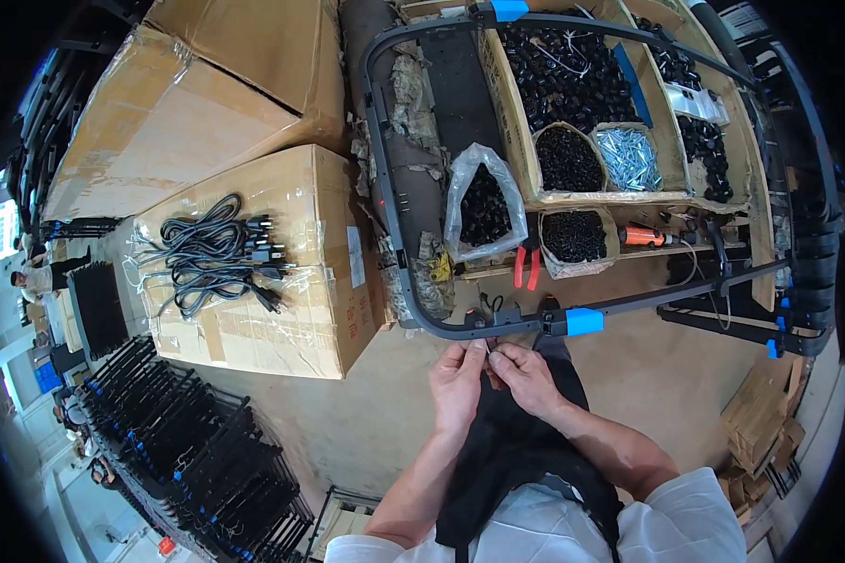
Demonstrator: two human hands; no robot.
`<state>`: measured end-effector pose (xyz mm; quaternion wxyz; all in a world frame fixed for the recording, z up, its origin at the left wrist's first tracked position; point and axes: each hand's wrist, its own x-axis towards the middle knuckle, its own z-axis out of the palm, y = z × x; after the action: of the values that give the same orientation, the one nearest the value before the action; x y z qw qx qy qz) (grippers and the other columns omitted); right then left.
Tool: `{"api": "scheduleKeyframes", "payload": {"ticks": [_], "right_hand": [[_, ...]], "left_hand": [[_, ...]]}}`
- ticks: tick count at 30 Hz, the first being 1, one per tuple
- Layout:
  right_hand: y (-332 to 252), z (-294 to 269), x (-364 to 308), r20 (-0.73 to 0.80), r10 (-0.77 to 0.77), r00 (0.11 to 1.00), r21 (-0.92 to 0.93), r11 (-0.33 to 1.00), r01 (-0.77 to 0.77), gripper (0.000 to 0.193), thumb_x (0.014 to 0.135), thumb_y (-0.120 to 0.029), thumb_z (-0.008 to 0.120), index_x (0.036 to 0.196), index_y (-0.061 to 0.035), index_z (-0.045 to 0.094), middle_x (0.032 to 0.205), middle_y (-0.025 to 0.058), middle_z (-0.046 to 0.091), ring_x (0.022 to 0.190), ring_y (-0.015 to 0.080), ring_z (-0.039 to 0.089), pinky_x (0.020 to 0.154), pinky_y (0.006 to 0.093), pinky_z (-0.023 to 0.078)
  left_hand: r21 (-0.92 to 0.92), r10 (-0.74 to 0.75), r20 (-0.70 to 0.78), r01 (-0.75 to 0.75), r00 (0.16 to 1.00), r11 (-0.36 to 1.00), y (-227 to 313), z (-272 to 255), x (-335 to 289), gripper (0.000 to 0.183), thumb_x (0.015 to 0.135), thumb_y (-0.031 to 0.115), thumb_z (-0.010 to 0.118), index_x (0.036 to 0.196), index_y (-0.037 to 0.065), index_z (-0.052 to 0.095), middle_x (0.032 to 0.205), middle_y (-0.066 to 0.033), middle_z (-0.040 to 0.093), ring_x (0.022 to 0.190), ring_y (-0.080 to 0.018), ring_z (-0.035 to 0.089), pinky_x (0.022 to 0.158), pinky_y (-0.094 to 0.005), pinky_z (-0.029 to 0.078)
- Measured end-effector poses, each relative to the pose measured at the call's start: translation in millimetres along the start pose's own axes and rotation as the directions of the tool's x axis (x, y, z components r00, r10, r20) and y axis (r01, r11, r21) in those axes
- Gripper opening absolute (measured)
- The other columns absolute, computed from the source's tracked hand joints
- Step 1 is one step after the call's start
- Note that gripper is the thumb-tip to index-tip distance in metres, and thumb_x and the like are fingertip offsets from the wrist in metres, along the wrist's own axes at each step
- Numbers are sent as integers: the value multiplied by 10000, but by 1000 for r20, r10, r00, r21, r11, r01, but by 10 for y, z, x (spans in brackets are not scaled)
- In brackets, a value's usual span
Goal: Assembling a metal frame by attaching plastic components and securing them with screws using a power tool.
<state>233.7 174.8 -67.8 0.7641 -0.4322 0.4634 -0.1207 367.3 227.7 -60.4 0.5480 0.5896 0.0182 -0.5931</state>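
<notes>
My left hand (457, 383) and my right hand (530, 377) are close together just below the near edge of a black tubular frame (391, 202). Both have thumb and fingers pinched, meeting around something too small to make out. Blue pieces (585, 321) are fixed on the frame's near and far bars. Inside the frame's outline, a clear plastic bag (483, 206) of small black parts lies beside red-handled pliers (528, 266). An open box (576, 236) of small black pieces sits to their right.
A wooden compartment tray (509, 113) holds black parts and silver screws (627, 159). An orange tool (643, 236) lies near its front. Coiled black power cords (218, 251) rest on a cardboard box (253, 347) at left. Stacked black frames (197, 460) stand lower left, and people are farther off.
</notes>
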Motion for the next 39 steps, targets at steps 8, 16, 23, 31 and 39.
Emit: {"api": "scheduleKeyframes", "payload": {"ticks": [8, 16, 23, 31, 39], "right_hand": [[-32, 76, 152, -16, 27, 1000, 249, 968, -22, 284, 1111, -237, 533, 1010, -11, 672, 828, 16, 619, 727, 113, 574, 679, 278, 481], [-109, 198, 94, 17, 85, 996, 499, 863, -82, 307, 1118, -231, 526, 1127, 33, 683, 908, 36, 652, 754, 109, 605, 713, 266, 521], [-975, -24, -426, 29, 279, 960, -982, 185, -24, 378, 977, -381, 607, 1075, -58, 779, 1086, 211, 748, 974, 424, 708, 900, 540, 550], [-1365, -141, 816, 28, 77, 997, -980, 199, 12, 412, 936, -456, 692, 961, -55, 788, 842, 158, 733, 776, 354, 698, 738, 474, 546], [-1114, -458, 1277, -279, -135, 951, -38, 991, 130, 312, 1006, -330, 680, 938, -39, 772, 847, 35, 710, 696, 122, 605, 651, 302, 488]], "left_hand": [[837, 778, 40, -446, 627, 316, -36, -88, -160, 243, 973, 99, 685, 1171, -38, 654, 1043, -150, 675, 998, -296, 644, 946, -431, 501], [608, 491, 441, -653, 751, 452, -564, -457, -237, 223, 1012, 121, 637, 1182, -22, 652, 1083, -187, 690, 997, -328, 684, 913, -392, 538], [485, 202, 236, -296, 950, 823, -615, -551, -201, 369, 1132, 317, 477, 1008, 31, 673, 731, -41, 574, 677, -136, 557, 651, -315, 484], [390, 114, 273, -218, 955, 895, -544, -484, -102, 396, 1130, 342, 483, 1002, 24, 683, 774, -11, 588, 746, -119, 564, 708, -291, 477], [423, 220, 359, -368, 907, 828, -556, -624, -160, 302, 1131, 251, 464, 1261, 40, 638, 838, -17, 640, 772, -121, 601, 770, -279, 524]]}}
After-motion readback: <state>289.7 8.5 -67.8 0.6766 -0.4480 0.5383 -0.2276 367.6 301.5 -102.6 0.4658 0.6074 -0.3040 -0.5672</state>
